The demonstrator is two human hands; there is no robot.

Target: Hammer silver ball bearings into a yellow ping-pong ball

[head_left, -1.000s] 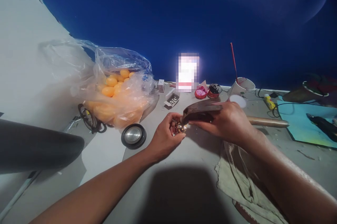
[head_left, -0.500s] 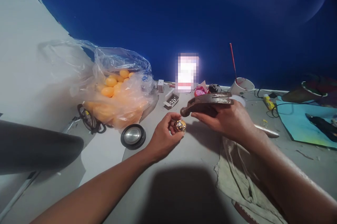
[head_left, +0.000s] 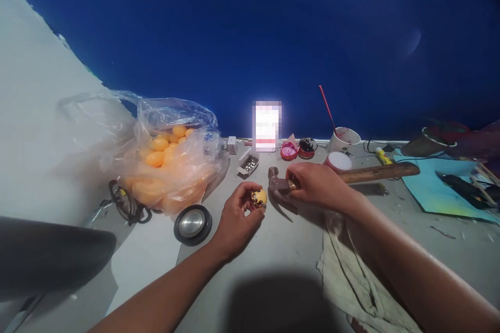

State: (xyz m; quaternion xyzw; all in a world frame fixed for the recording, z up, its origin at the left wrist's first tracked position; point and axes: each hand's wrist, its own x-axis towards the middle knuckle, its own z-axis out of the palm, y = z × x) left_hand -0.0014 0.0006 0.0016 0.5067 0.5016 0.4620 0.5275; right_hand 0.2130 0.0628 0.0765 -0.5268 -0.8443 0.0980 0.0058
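Observation:
Between thumb and fingers my left hand (head_left: 239, 218) holds a small orange ball (head_left: 259, 198) dotted with metal tacks. To its right, my right hand (head_left: 318, 184) is closed on a claw hammer (head_left: 383, 172) close to its head, the wooden handle pointing right. The rusty hammer head is near the ball, not touching it. Behind the hands lies a small open box (head_left: 248, 163) of shiny tacks. A round black and silver lid (head_left: 192, 224) rests left of my left wrist.
A clear plastic bag (head_left: 175, 166) of orange balls stands at the left. Toward the back are a lit screen (head_left: 266, 125), a cup (head_left: 346, 136) with a red stick and a red-rimmed jar (head_left: 339, 161). A pale cloth (head_left: 351, 270) lies under my right forearm.
My right hand and the hammer have lowered and turned, so the handle now shows at the right. The ball has rotated in my left hand, showing more orange. The view has shifted.

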